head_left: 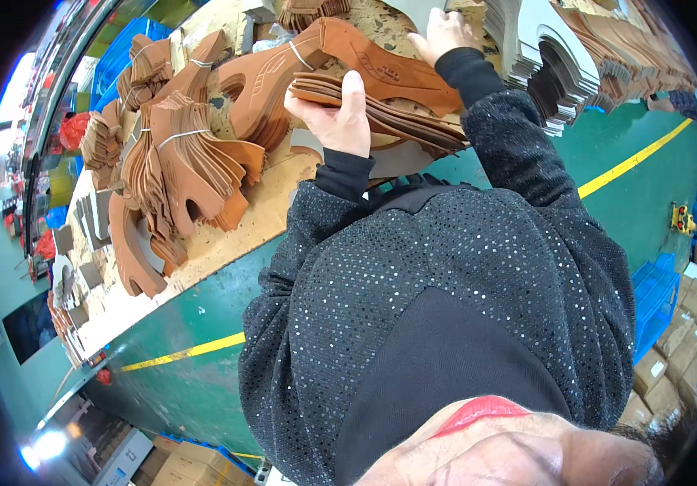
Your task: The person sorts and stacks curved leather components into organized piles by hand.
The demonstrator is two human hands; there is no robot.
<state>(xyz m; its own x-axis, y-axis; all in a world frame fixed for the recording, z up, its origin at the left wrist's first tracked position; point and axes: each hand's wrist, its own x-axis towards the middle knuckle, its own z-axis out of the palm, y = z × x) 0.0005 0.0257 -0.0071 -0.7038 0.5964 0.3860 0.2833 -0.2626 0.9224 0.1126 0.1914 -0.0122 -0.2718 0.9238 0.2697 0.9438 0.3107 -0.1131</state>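
Observation:
My left hand [336, 121] is closed round a stack of thin brown leather-like pieces [397, 120], its thumb on the near side. The stack runs rightward across my front in long curved layers. Farther off and to the right, my right hand [446, 36] has its fingers apart over the table, beside a light grey sheet piece [420, 11]. I cannot make out anything held in it. Between and beyond the hands lies a bundle of orange-brown cut pieces [381, 65], with a pale tie round its left part [271, 89].
More tied brown bundles [186, 162] cover the wooden table [219, 247] at left. Grey pieces [539, 40] and brown stacks [628, 49] stand at the right. A blue crate [655, 304] and cardboard boxes [689, 324] sit on the right side of the green floor [178, 324].

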